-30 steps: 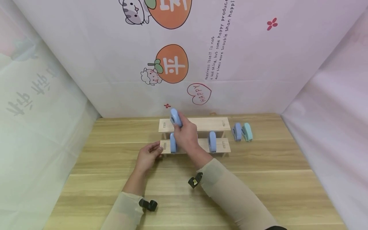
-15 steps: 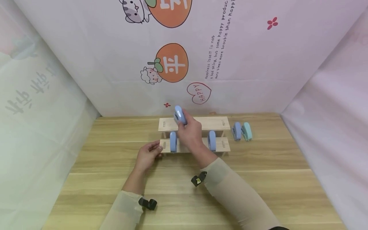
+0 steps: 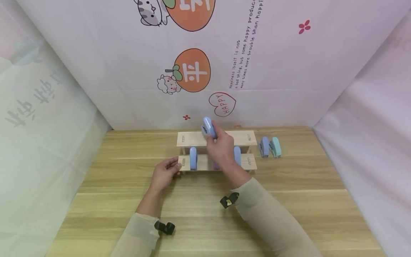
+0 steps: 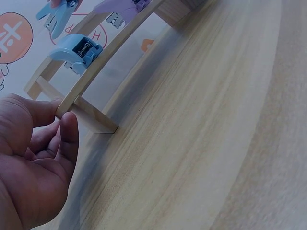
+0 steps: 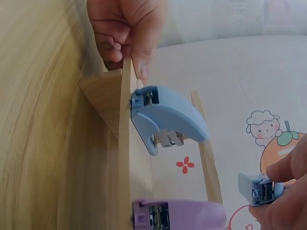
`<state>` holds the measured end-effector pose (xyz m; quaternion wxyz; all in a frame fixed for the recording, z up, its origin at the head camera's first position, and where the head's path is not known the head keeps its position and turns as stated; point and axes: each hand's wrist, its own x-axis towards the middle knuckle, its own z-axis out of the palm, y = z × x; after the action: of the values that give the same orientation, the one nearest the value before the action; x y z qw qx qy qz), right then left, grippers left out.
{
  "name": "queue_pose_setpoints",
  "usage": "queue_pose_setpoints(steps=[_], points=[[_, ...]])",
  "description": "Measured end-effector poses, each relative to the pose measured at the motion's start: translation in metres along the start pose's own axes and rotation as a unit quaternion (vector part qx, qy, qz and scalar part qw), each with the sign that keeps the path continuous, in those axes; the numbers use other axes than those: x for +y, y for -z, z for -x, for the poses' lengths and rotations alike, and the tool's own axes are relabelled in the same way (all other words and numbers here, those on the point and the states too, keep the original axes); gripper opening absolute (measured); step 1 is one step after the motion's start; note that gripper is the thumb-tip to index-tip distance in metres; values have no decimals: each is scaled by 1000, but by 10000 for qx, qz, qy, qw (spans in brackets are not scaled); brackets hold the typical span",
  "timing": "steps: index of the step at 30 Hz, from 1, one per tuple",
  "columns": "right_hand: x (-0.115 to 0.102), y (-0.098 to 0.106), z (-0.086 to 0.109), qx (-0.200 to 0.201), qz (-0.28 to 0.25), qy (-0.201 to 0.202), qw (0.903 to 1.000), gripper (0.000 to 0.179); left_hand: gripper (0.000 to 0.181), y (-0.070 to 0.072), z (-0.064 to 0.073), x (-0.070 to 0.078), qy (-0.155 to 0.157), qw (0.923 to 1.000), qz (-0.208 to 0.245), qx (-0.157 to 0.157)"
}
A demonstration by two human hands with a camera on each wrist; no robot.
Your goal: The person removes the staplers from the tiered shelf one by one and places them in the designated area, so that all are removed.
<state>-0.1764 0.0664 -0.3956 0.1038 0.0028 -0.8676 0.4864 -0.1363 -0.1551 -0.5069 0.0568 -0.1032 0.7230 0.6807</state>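
Observation:
My right hand holds a light blue stapler over the upper board of a two-step wooden rack. In the right wrist view its thumb and fingers pinch that stapler's sides. My left hand pinches the left end of the lower board between thumb and fingers. On that lower step stand a blue stapler at the left, a purple stapler in the middle and another blue stapler at the right. My right hand and wrist partly cover the last two in the head view.
Right of the rack, a periwinkle stapler and a mint green stapler stand side by side on the wooden table. A white printed cloth hangs right behind the rack, with more cloth at both sides.
My right hand has moved to the right along the upper board with the blue stapler, uncovering part of the purple one. My left hand stays at the rack's left end.

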Motion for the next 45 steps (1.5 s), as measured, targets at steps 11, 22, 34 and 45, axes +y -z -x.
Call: queue_pose_setpoints(steps=[11, 22, 34, 45], points=[[12, 14, -2, 154, -223, 23, 9996, 59, 43, -1, 0, -2, -85, 9999, -103, 32], [22, 33, -2, 306, -264, -216, 9989, 59, 43, -1, 0, -2, -48, 9999, -88, 29], [36, 48, -4, 586, -32, -27, 9983, 58, 45, -2, 4, 2, 6, 10000, -70, 32], [46, 61, -5, 445, -138, -350, 9983, 60, 47, -3, 1, 0, 89, 10000, 14, 38]])
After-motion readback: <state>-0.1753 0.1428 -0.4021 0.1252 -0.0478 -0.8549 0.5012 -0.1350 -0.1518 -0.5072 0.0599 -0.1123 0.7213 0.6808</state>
